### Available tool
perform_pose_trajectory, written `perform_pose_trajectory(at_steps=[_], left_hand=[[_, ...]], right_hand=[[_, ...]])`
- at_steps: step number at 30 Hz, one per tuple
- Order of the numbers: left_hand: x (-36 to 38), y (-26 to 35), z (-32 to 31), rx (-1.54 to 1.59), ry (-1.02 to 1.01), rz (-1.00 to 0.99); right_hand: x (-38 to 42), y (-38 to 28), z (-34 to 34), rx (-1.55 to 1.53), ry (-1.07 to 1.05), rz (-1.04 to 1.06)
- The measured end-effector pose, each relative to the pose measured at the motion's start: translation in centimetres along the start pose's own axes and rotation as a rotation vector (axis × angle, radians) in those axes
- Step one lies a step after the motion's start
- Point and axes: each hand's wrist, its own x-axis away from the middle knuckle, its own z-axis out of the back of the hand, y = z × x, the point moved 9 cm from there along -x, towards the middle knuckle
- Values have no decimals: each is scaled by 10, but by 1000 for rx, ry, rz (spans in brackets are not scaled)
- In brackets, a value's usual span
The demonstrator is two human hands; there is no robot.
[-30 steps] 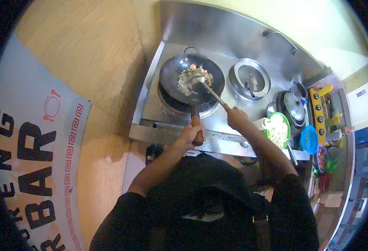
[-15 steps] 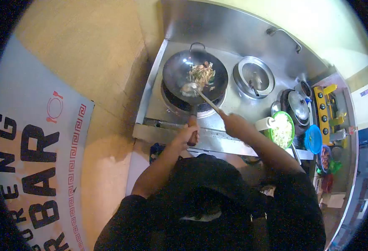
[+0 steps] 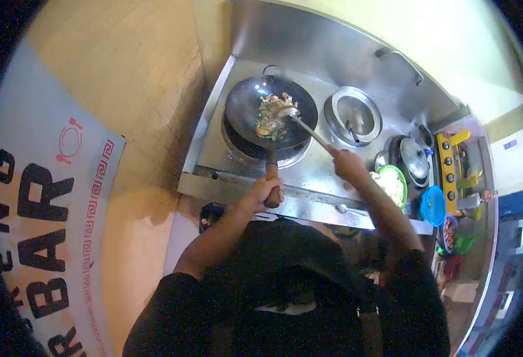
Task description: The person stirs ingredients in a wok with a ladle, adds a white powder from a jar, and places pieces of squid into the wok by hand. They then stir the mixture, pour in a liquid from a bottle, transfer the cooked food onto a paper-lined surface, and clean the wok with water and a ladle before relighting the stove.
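I see left hand [image 3: 266, 191] wrapped round wok handle [image 3: 272, 168] at stove's [image 3: 327, 172] front edge; right hand [image 3: 350, 165] grasping ladle [image 3: 312, 133], tip amid food [image 3: 267, 127]; wok [image 3: 240, 110] near left edge.

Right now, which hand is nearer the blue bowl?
Right. The right hand, on the ladle, is left of the blue bowl; the left hand, on the wok handle, is farther left.
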Motion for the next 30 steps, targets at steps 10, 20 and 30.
perform_pose_trajectory(at_steps=[10,20,30], left_hand=[[29,3,29,-15,-90,49],[36,2,34,20,-52,57],[17,-3,52,-68,-46,124]], right_hand=[[-51,-35,-33,-1171,-290,-402],[44,-60,15,-238,-166,83],[-24,-89,-16,-151,-97,-71]])
